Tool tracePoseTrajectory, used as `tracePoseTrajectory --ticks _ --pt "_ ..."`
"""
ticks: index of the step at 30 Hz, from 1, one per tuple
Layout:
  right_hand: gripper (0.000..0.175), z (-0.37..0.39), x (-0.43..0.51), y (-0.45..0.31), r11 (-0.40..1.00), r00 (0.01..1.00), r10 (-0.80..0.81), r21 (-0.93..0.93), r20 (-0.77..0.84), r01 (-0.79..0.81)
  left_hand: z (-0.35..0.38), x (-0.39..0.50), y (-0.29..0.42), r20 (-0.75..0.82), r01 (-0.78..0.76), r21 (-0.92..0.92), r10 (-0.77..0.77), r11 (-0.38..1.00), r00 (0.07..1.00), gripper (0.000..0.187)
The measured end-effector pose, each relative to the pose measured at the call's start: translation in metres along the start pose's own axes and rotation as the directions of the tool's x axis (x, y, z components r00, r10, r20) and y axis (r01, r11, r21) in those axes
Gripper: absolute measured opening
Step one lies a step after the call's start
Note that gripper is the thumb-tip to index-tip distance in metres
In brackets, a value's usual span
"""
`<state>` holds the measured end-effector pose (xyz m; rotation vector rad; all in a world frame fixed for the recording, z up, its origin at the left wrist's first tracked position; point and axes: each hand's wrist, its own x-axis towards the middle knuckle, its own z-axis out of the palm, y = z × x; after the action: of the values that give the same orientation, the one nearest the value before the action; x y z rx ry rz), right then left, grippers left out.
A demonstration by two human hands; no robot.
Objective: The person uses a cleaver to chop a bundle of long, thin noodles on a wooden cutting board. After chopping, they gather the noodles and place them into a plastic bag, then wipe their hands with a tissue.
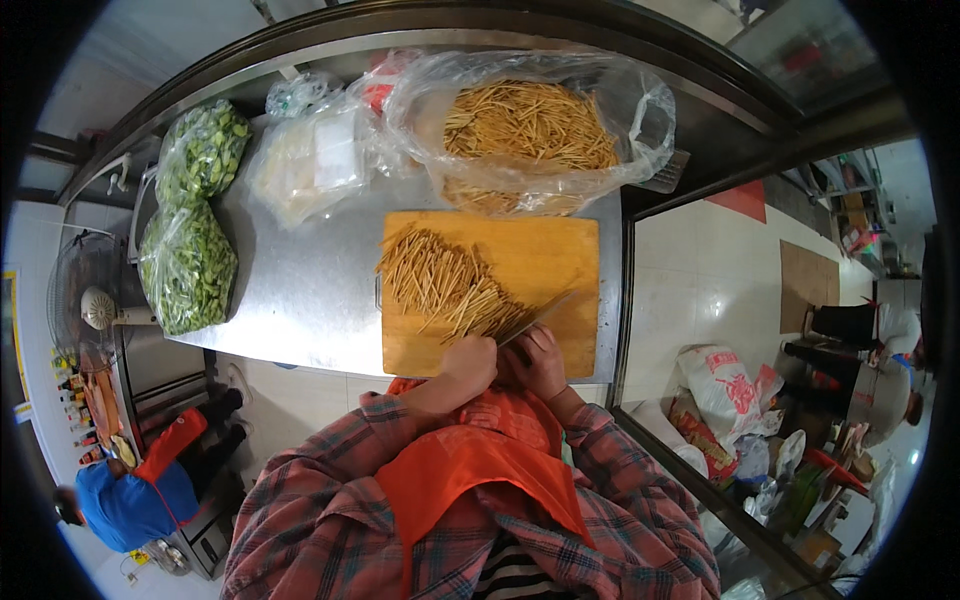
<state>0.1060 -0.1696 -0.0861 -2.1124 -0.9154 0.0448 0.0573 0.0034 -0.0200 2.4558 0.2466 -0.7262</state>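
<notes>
A wooden cutting board (pixel 566 247) lies before me on a metal table. My left hand (pixel 469 361) is closed at the near end of a knife (pixel 541 313), whose blade slants away to the upper right, low over the board. My right hand (pixel 535 358) is on the near side of the blade, its fingers curled close against it. Whatever lies under those fingers is hidden. Thin brown food strips (pixel 431 270) form a loose heap on the board's left half, reaching to the far side of the blade.
Behind the board sits a large clear plastic bag (pixel 409 112) full of similar brown strips (pixel 529 124). Bags of green vegetables (pixel 187 270) stand on the metal table (pixel 300 285) at left, near flat plastic-wrapped packs (pixel 307 161). A person in blue (pixel 139 502) is at lower left; others stand far right.
</notes>
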Motion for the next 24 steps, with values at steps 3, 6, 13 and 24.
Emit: tracePoseTrajectory --ticks 3,6,13,24 --pt "0.024 -0.002 0.001 -0.002 1.000 0.999 0.010 -0.004 0.031 -0.010 0.006 0.011 -0.009 -0.004 -0.013 -0.005 0.013 1.000 1.000 0.016" --pt "0.022 -0.005 0.005 -0.008 1.000 1.000 0.005 -0.026 -0.005 -0.005 -0.002 0.001 -0.014 -0.028 -0.023 -0.030 0.022 0.999 0.999 0.015" --pt "0.021 -0.003 0.003 -0.010 1.000 0.997 -0.010 -0.027 -0.070 0.009 -0.018 -0.036 -0.016 0.006 -0.007 0.002 0.007 1.000 1.000 0.016" --pt "0.029 -0.009 0.003 -0.004 0.998 0.998 -0.055 -0.031 0.013 0.055 0.011 0.012 -0.011 0.016 -0.022 0.024 0.021 0.999 1.000 0.015"
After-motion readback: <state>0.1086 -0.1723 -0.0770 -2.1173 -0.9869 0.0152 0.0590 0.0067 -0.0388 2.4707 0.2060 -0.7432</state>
